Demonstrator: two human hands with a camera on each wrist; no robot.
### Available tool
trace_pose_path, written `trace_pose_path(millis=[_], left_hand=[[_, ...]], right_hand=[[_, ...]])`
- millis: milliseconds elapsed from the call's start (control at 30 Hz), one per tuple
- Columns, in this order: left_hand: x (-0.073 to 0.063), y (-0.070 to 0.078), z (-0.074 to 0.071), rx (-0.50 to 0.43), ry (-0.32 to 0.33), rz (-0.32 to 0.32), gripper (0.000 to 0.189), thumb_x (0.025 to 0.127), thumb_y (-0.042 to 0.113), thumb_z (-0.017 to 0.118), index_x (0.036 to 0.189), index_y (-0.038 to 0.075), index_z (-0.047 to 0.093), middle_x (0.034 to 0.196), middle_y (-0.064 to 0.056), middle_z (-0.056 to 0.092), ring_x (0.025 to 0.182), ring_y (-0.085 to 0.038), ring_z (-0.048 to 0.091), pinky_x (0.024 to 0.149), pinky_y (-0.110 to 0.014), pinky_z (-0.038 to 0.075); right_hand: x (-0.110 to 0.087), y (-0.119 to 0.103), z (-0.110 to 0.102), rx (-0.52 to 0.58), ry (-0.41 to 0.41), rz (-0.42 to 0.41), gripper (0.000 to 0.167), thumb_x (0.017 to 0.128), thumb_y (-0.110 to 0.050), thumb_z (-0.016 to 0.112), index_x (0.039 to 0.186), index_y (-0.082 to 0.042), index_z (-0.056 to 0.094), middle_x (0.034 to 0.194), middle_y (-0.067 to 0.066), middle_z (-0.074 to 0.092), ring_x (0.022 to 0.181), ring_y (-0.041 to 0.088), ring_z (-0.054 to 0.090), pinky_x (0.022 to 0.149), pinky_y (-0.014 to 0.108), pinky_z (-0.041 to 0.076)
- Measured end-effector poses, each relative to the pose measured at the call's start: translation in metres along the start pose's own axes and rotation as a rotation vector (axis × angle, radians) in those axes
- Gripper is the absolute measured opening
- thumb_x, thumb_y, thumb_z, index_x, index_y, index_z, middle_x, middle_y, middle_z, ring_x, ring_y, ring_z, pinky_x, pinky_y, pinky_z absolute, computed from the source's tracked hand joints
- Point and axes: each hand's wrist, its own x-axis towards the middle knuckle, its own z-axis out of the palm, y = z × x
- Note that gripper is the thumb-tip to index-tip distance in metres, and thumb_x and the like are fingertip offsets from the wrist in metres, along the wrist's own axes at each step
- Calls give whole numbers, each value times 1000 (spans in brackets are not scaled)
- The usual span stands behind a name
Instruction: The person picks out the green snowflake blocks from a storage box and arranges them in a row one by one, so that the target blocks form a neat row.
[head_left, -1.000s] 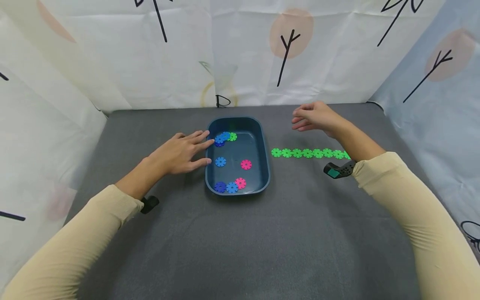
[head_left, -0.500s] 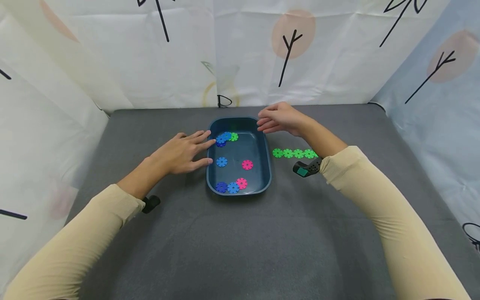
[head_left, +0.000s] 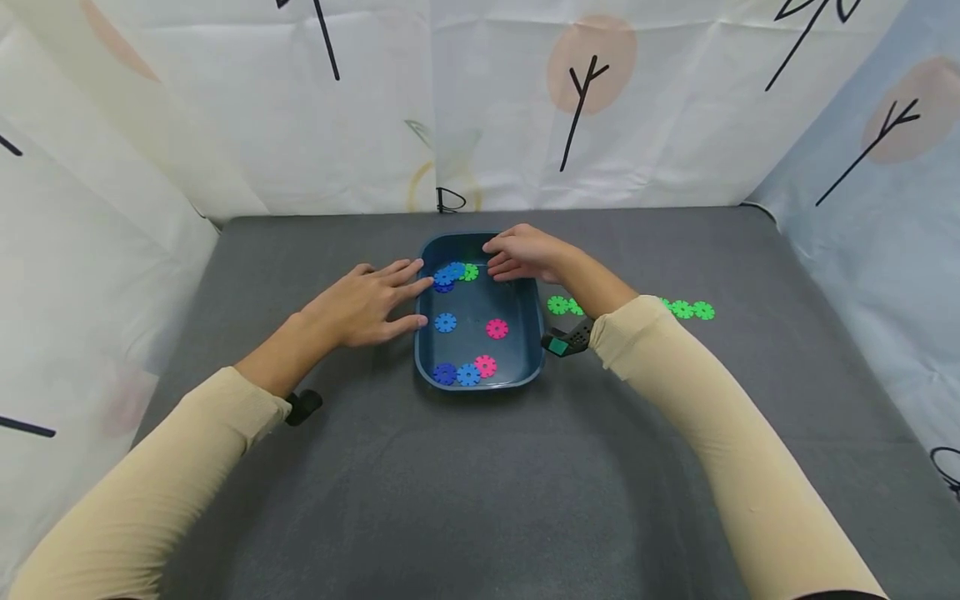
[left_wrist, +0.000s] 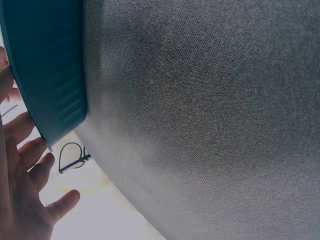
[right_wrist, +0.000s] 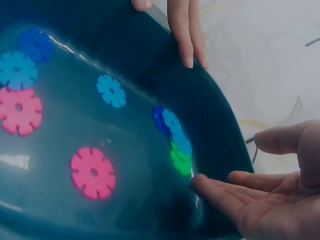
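Observation:
A dark blue plastic tray (head_left: 517, 354) holds several notched plastic discs. My left hand (head_left: 367, 307) rests its spread, straight fingers on the tray's left rim. Over the far right part of the tray is my right hand (head_left: 522, 252), its fingers loosely bent and nothing between them. In the right wrist view its fingertips point towards a green disc (right_wrist: 181, 160), which lies against overlapping blue discs (right_wrist: 171, 120). Two pink discs (head_left: 497, 328) and more blue discs (head_left: 446, 322) lie apart from these in the tray.
Right of the tray, a row of green discs (head_left: 703, 310) lies on the grey tabletop (head_left: 480, 483); my right forearm hides its middle. A pale printed cloth (head_left: 495, 108) stands behind the table and at both sides.
My right hand has moved left, from above the green row to over the tray, and its forearm now crosses the row. The left hand stays at the rim.

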Motion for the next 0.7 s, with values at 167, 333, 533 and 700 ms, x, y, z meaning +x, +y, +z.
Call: trace_pose_path(millis=[167,333,533,700], left_hand=[[0,0,0,-1,0,0,71,99,58,48,154,14,39,162,-14,26,148,-32,27,107,-60,35],[0,1,1,-9,7,9,70,99,57,48,154,14,39,162,-14,27,148,-33,28,107,-60,35],[1,1,0,-5,-1,5,71,99,58,47,154,14,39,162,-14,26,148,-32,27,107,-61,35],[2,1,0,2,-9,5,71,99,59,47,154,14,38,162,-14,26,148,-33,27,107,-61,35]], right_hand=[[9,0,11,-8,14,17,54,105,-18,51,151,5,34,143,30,47,130,38,52,106,44,43],[16,2,20,-34,26,39,52,105,-19,51,151,1,37,139,28,51,128,36,54,105,42,45],[20,2,27,-16,35,22,48,105,-18,51,147,2,41,137,26,54,126,35,57,104,41,46],[23,5,32,27,36,4,44,104,-16,52,143,5,45,134,26,57,124,34,59,103,41,46]])
